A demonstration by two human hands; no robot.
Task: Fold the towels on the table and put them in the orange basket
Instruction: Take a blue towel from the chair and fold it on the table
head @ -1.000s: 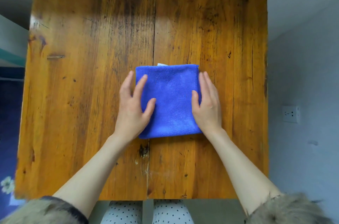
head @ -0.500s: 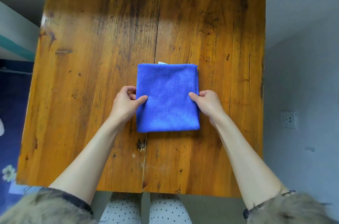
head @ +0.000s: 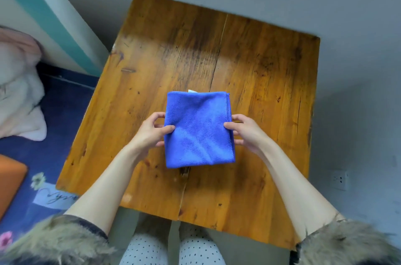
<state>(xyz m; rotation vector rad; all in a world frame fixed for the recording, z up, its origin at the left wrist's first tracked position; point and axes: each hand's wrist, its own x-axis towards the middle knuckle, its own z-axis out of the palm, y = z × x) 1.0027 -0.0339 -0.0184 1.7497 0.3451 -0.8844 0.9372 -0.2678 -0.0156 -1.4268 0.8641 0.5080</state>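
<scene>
A blue towel (head: 198, 130), folded into a near square, is held just above the wooden table (head: 260, 82) near its middle. My left hand (head: 152, 132) pinches the towel's left edge, thumb on top and fingers underneath. On the opposite edge my right hand (head: 245, 132) grips the same way. A small white label sticks out at the towel's far edge. An orange corner, probably the basket (head: 9, 180), shows at the left edge of the view on the floor.
A pale pink and white cloth heap (head: 19, 91) lies at the far left on a dark blue floral surface (head: 58, 112). A grey wall with a socket (head: 339, 180) runs along the right of the table.
My hands went from lying flat on the towel to pinching its two side edges and lifting it slightly. The view has swung left, bringing the orange corner and the cloth heap into sight.
</scene>
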